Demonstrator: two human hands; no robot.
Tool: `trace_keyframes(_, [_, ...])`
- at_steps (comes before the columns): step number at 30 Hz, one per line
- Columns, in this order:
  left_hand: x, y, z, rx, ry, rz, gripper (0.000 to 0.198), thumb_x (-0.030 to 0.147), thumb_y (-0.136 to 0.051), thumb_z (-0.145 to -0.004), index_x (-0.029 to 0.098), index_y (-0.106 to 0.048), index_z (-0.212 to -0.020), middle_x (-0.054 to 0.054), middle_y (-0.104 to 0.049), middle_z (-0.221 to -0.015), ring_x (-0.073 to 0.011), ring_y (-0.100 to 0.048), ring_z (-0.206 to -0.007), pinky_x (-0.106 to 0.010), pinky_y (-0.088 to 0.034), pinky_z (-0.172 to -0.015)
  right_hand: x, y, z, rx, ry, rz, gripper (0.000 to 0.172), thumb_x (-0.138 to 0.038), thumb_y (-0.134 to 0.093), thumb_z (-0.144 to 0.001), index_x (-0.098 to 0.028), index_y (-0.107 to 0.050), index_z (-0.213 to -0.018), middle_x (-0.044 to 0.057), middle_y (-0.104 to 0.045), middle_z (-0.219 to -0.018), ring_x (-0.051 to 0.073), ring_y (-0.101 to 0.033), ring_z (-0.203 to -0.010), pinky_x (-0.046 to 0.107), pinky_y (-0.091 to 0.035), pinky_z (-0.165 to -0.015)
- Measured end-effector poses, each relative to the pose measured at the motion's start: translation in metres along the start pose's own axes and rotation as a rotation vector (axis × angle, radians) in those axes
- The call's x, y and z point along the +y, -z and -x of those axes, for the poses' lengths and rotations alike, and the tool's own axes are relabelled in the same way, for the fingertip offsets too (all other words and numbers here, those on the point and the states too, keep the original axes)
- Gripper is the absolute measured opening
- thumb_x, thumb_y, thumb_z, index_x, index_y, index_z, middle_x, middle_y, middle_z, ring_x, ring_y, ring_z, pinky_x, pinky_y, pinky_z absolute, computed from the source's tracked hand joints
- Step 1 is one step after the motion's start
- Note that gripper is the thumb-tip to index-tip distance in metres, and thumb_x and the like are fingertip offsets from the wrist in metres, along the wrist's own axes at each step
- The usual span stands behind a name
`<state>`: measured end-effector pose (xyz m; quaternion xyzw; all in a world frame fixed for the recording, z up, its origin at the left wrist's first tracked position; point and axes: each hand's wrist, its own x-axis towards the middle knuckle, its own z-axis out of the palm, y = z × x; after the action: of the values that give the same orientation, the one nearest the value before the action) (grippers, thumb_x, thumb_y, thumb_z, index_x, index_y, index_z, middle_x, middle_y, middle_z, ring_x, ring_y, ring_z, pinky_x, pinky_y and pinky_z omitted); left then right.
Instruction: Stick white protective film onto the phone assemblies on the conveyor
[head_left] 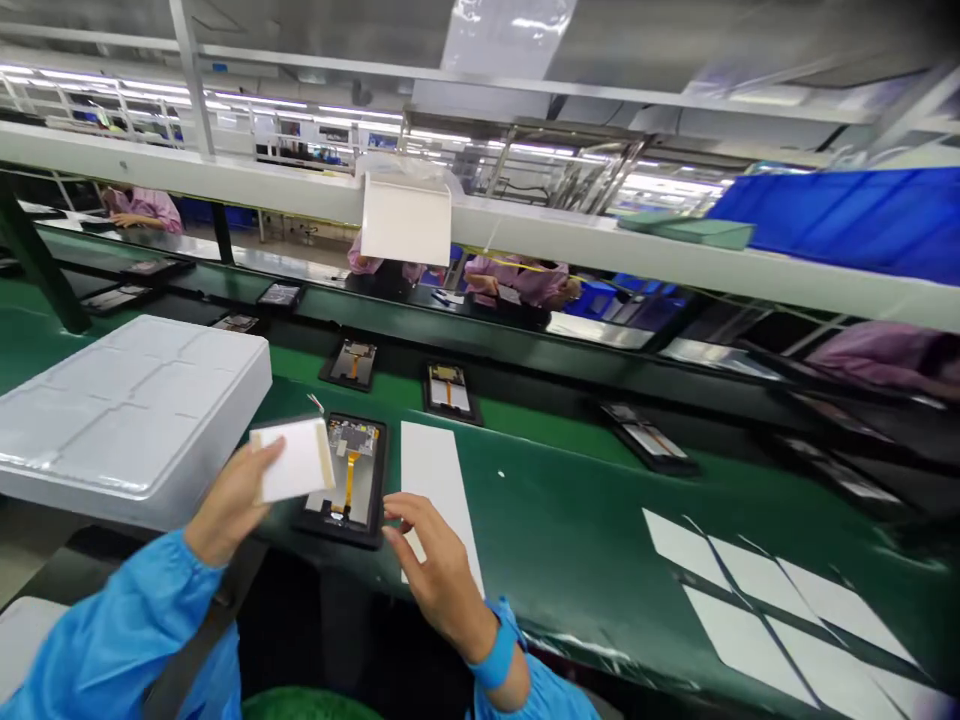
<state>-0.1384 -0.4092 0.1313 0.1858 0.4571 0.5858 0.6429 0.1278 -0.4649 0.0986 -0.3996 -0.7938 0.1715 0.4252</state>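
Observation:
My left hand (236, 500) grips a white flat battery pack (294, 460) between thumb and fingers. Tan tape runs along the pack's right edge, and thin wires (316, 403) stick up from its top. Just behind the pack lies an opened tablet (367, 490) in a black frame, partly covered by it; an orange ribbon cable (350, 478) crosses the tablet's inside. My right hand (431, 560) hovers by the tablet's lower right corner, fingers curled, with a gap between thumb and forefinger. Beneath it, a white sheet (435, 465) rests on the green bench.
White foam trays (135, 400) are stacked at left. More white packs (750, 580) lie in rows at right. Along a green belt (525, 435) sit several opened tablets, one (450, 390) straight ahead. Co-workers in pink sleeves (517, 280) sit beyond, under a white shelf (570, 230).

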Motion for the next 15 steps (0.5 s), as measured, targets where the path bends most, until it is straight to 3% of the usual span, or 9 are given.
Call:
trace_keyframes(2, [-0.047, -0.012, 0.012, -0.072, 0.119, -0.013, 0.026, 0.015, -0.069, -0.084, 0.008, -0.064, -0.108, -0.014, -0.076, -0.09, -0.0251, -0.075, -0.079, -0.032, -0.061, -0.072, -0.003, -0.001, 0.021, -0.012, 0.026, 0.093, 0.027, -0.016, -0.053, -0.097, -0.023, -0.054, -0.123, 0.011, -0.062, -0.117, 0.022, -0.061, -0.105, 0.037, -0.056, -0.085])
trace_keyframes(5, [-0.086, -0.025, 0.024, -0.128, 0.198, -0.028, 0.03, 0.016, -0.07, -0.083, 0.008, -0.064, -0.111, -0.016, -0.076, -0.096, -0.0262, -0.075, -0.084, -0.033, -0.061, -0.075, -0.003, -0.001, 0.044, -0.047, 0.042, 0.271, 0.028, -0.015, -0.054, -0.096, -0.021, -0.054, -0.123, 0.012, -0.062, -0.111, 0.023, -0.061, -0.103, 0.038, -0.056, -0.085])
trace_keyframes(10, [-0.105, -0.04, 0.035, -0.208, 0.242, -0.062, 0.036, 0.016, -0.068, -0.084, 0.009, -0.062, -0.119, -0.016, -0.076, -0.101, -0.0276, -0.074, -0.091, -0.035, -0.06, -0.08, -0.003, 0.005, 0.061, -0.124, 0.118, 0.527, 0.019, -0.01, -0.045, -0.098, -0.018, -0.061, -0.104, 0.009, -0.064, -0.091, 0.02, -0.061, -0.083, 0.032, -0.051, -0.069])
trace_keyframes(15, [-0.114, -0.041, 0.037, -0.271, 0.249, -0.039, 0.042, 0.017, -0.07, -0.082, 0.011, -0.061, -0.123, -0.015, -0.075, -0.105, -0.028, -0.073, -0.096, -0.037, -0.058, -0.086, -0.005, 0.009, 0.065, -0.159, 0.215, 0.657, 0.024, -0.006, -0.039, -0.098, -0.015, -0.06, -0.106, 0.01, -0.064, -0.086, 0.022, -0.059, -0.077, 0.034, -0.049, -0.066])
